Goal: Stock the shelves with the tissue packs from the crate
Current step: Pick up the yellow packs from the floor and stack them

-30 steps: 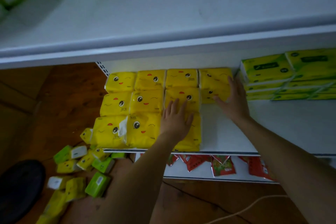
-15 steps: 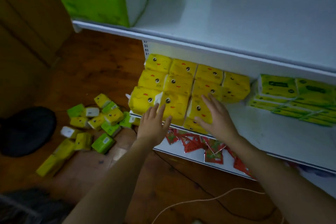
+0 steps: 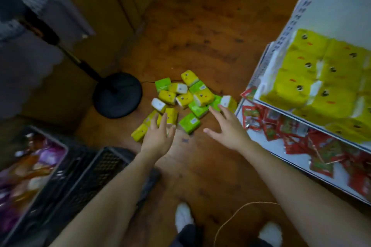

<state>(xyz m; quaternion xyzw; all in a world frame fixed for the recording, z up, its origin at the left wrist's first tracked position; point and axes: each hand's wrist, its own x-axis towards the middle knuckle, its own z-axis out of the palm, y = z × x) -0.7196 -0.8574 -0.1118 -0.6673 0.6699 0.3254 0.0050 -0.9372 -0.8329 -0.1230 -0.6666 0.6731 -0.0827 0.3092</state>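
Observation:
A heap of yellow and green tissue packs lies on the wooden floor. My left hand hovers over the near edge of the heap, fingers spread and holding nothing. My right hand reaches out beside it, fingers straight, just short of a green pack. Rows of yellow tissue packs with faces fill the white shelf at the right. A black crate stands at the lower left.
Red snack packets lie on the lowest shelf board. A fan's round black base stands left of the heap. A second crate with purple packets is at the far left. A cord curls by my feet.
Both hands left the yellow packs on the shelf and dropped toward the heap on the floor. My view swung left and down, away from the shelf.

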